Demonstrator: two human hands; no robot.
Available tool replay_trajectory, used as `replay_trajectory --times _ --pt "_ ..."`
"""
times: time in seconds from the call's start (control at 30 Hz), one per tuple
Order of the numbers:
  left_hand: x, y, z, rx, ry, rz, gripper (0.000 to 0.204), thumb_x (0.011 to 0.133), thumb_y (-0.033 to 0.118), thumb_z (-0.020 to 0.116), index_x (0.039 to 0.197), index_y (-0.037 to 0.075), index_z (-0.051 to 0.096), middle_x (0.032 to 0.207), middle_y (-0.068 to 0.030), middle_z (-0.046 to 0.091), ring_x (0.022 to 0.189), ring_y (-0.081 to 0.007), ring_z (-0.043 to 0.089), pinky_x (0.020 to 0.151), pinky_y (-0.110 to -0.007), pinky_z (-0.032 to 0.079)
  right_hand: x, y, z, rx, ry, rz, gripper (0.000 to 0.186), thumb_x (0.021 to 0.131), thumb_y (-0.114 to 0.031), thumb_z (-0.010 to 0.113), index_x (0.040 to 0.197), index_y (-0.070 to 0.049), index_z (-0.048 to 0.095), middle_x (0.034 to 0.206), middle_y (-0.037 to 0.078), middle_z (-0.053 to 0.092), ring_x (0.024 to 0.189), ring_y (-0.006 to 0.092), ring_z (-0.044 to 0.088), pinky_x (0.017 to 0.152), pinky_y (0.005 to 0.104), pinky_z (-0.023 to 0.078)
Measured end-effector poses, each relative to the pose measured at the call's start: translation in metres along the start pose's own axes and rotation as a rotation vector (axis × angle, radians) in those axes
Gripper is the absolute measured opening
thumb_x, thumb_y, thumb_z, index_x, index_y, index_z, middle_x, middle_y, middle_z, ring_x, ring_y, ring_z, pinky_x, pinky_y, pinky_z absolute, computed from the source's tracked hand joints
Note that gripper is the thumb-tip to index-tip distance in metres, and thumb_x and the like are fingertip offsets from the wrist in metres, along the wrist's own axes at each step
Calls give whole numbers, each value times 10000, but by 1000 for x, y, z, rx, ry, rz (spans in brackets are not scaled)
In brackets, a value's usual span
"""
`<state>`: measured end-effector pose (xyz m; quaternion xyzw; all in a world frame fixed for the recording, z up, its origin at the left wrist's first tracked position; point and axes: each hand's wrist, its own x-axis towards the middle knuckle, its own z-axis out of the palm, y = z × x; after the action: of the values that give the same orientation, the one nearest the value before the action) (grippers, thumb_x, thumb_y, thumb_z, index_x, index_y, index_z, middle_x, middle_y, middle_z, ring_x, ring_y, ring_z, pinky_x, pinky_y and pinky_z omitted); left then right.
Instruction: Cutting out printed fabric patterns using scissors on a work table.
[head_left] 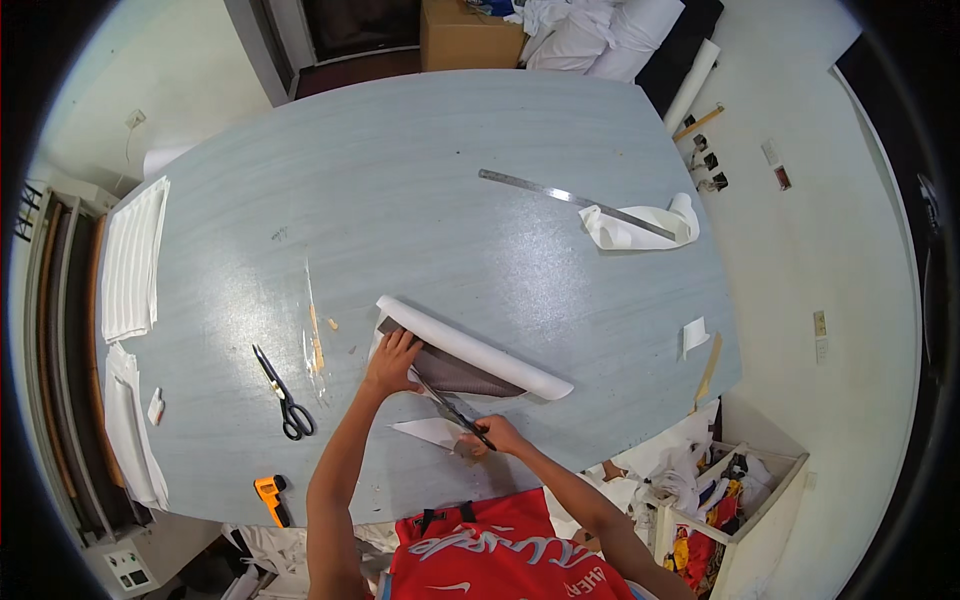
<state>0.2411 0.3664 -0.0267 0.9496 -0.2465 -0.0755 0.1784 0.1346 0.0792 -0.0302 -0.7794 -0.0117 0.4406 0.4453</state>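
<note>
A partly rolled white sheet (490, 352) lies at a slant on the table, with a dark grey meshlike piece (470, 376) showing along its near side. My left hand (396, 362) presses down on the left end of the dark piece, fingers apart. In my right hand (497, 437) are black-handled scissors (447, 407), their blades pointing up and left at the near edge of the dark piece, close to my left hand. Just below the blades lies a pointed white scrap (428, 431). Whether the blades are parted is too small to tell.
Black scissors (280, 393) and an orange-and-black handheld device (271, 498) lie to the left. A steel ruler (560, 195) rests partly on a curled white piece (640, 232) at the far right. White sheets (133, 260) line the left edge. A bin (740, 490) of scraps stands right.
</note>
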Motion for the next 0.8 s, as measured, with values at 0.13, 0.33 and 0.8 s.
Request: replay_trajectory --times 0.13,0.33,0.8 --pt "1 2 0 -18 -32 -59 1013 438 474 890 1283 62 513 1358 -180 418 1306 -385 359 1107 -501 274 7 -8 1 -67 20 -44 563 753 -541 768 639 -20 588 526 14 481 516 95 438 514 289 356" --pt "1 6 -3 -50 6 -71 1002 438 446 891 1279 57 511 1361 -183 418 1311 -385 357 1110 -499 273 28 -20 2 -98 65 -69 610 733 -577 765 628 -9 571 519 15 445 527 106 407 525 309 350" --pt "-4 10 1 -14 27 -32 986 432 408 888 1282 64 524 1347 -170 444 1309 -360 381 1122 -509 269 68 -72 0 -139 38 -70 609 722 -580 774 578 -33 547 516 2 448 519 111 414 522 307 341"
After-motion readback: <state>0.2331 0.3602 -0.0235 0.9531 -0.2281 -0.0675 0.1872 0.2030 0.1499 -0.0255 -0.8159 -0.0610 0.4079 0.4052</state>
